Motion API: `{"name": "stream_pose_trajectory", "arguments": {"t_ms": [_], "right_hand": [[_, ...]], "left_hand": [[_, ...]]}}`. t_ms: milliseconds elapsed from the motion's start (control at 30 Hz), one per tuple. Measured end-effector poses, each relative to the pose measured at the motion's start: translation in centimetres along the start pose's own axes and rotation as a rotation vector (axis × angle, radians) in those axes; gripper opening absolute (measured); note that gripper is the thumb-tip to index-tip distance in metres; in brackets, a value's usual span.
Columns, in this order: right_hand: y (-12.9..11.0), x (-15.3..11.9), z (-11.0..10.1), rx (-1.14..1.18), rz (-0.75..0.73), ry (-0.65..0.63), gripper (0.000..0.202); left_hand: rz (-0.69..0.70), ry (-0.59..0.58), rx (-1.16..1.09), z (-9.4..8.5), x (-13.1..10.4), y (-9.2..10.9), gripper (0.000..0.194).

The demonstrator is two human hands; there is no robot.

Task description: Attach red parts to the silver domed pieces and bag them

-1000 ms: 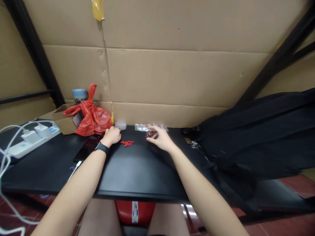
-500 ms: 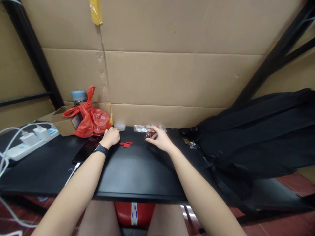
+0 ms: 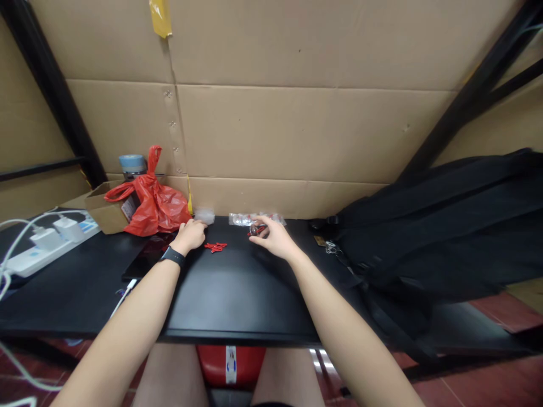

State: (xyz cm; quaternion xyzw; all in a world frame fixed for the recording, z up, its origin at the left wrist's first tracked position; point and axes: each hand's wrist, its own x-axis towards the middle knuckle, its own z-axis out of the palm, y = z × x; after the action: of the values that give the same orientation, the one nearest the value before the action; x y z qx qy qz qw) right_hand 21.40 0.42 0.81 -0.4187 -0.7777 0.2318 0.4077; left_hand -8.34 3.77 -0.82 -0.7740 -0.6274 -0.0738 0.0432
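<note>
My right hand (image 3: 274, 236) holds a small clear round object (image 3: 255, 229) between thumb and fingers, above the black table (image 3: 237, 294). Some red pieces show behind its fingers. My left hand (image 3: 192, 234) rests on the table with its fingers curled, beside the red bag; whether anything is under its fingers is hidden. Between the hands, nearer my left one, lies a small pile of red pieces (image 3: 216, 247). A clear plastic strip (image 3: 241, 219) with red and silvery bits lies behind my right hand. A translucent item (image 3: 205, 216) sits just behind my left hand.
At the left are a red plastic bag (image 3: 159, 206), a cardboard box (image 3: 108, 212), a blue-lidded container (image 3: 132, 164), a dark tablet (image 3: 146, 257) and a white power strip (image 3: 46, 246) with cables. A black backpack (image 3: 445, 226) and keys (image 3: 333, 247) are at the right.
The whole view has shifted slightly. The clear round object shows a little differently between my right fingers; both hands stay in nearly the same places.
</note>
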Motion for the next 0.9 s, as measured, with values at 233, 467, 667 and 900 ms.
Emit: {"name": "stream_pose_trajectory", "arguments": {"t_ms": [233, 467, 667, 900], "right_hand": [[0.3, 0.1, 0.1, -0.002, -0.008, 0.004, 0.052], [0.5, 0.1, 0.0, -0.004, -0.026, -0.005, 0.052], [0.2, 0.2, -1.3, -0.031, -0.043, 0.099, 0.046], [0.5, 0.4, -3.0, -0.073, -0.028, 0.2, 0.047]], "left_hand": [[-0.012, -0.01, -0.017, 0.3, 0.1, 0.1, 0.057], [-0.024, 0.07, -0.014, -0.9, -0.4, 0.6, 0.053], [0.067, 0.346, -0.112, -3.2, -1.0, 2.2, 0.038], [0.396, 0.239, -0.367, -3.6, -2.6, 8.6, 0.026]]}}
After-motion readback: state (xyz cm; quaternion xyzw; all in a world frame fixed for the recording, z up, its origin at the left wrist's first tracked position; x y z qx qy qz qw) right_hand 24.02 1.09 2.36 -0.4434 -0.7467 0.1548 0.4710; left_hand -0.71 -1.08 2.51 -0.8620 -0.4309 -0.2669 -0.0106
